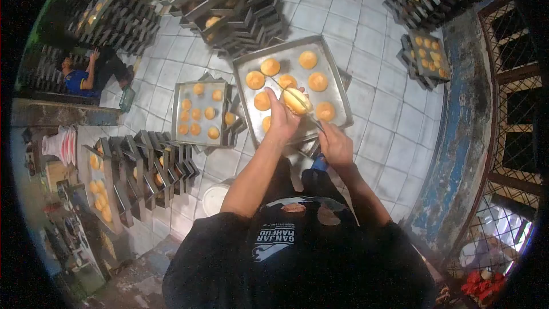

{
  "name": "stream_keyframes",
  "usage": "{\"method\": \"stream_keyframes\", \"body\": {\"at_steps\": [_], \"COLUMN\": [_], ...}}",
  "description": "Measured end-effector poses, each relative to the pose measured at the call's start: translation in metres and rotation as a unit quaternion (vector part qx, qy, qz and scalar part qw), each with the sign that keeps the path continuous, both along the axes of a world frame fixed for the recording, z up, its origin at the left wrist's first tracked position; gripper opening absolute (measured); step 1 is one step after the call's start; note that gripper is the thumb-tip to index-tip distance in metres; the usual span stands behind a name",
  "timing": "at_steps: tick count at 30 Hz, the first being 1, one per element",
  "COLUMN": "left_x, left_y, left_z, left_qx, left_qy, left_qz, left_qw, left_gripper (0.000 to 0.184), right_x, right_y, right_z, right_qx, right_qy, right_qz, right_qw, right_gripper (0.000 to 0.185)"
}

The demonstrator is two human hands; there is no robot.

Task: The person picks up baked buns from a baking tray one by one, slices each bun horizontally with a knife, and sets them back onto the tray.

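My left hand (283, 117) is closed around a round bun (297, 100), whose pale side faces up above the metal baking tray (340, 88). In my right hand (335, 144) is the handle of a long thin knife (276, 82). Its blade runs across at the bun; whether it is inside the cut or only against it, I cannot tell. Several golden-topped buns lie on the tray under my hands, among them a bun (307, 59) at the back and another bun (325, 111) near my right hand. My forearms and the held bun hide part of the tray.
To the left is a lower tray of buns (183, 120) on a stack. Zigzag stacks of trays (151, 166) stand about the tiled floor (366, 86). At right are a small bun tray (430, 54) and a worn wall (452, 97). Another person (83, 80) is at far left.
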State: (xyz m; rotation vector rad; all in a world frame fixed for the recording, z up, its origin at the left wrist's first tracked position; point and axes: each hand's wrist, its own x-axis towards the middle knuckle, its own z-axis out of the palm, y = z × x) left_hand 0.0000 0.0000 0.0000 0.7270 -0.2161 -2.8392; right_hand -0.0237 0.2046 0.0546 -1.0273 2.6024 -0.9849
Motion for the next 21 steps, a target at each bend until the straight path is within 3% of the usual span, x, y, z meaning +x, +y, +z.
{"method": "stream_keyframes", "body": {"at_steps": [2,3,5,6,9,11,14,18,20,21], "left_x": [-0.01,-0.001,0.007,0.012,0.021,0.027,0.032,0.037,0.038,0.038], "left_y": [-0.003,0.012,0.03,0.027,0.024,0.025,0.024,0.019,0.015,0.014], "left_z": [0.01,0.037,0.045,0.049,0.055,0.058,0.051,0.04,0.031,0.027], "left_qx": [-0.06,-0.068,-0.2,-0.206,-0.155,-0.133,-0.14,-0.136,-0.12,-0.116], "left_qy": [-0.03,-0.013,-0.038,-0.038,0.018,0.042,-0.002,-0.017,-0.052,-0.055], "left_qz": [0.021,0.025,-0.01,-0.009,-0.007,0.0,0.002,-0.014,-0.007,-0.008], "left_qw": [0.997,0.997,0.979,0.978,0.988,0.99,0.99,0.99,0.991,0.992], "left_gripper": [0.066,0.066,0.057,0.057,0.055,0.053,0.049,0.045,0.044,0.044], "right_x": [-0.011,-0.003,0.0,0.002,-0.001,-0.003,-0.005,-0.002,-0.001,-0.001], "right_y": [-0.006,0.009,0.024,0.023,0.029,0.033,0.037,0.033,0.032,0.03], "right_z": [-0.003,0.02,0.031,0.031,0.037,0.046,0.045,0.052,0.043,0.043], "right_qx": [-0.048,-0.056,-0.059,-0.065,-0.075,-0.069,-0.048,-0.036,-0.058,-0.055], "right_qy": [0.0,0.018,-0.005,-0.005,-0.049,-0.168,-0.244,-0.257,-0.152,-0.155], "right_qz": [-0.002,0.001,0.003,0.004,0.012,-0.001,-0.011,-0.008,0.005,0.005], "right_qw": [0.999,0.998,0.998,0.998,0.996,0.983,0.969,0.966,0.987,0.986], "right_gripper": [0.038,0.038,0.033,0.033,0.033,0.035,0.037,0.036,0.034,0.034]}}
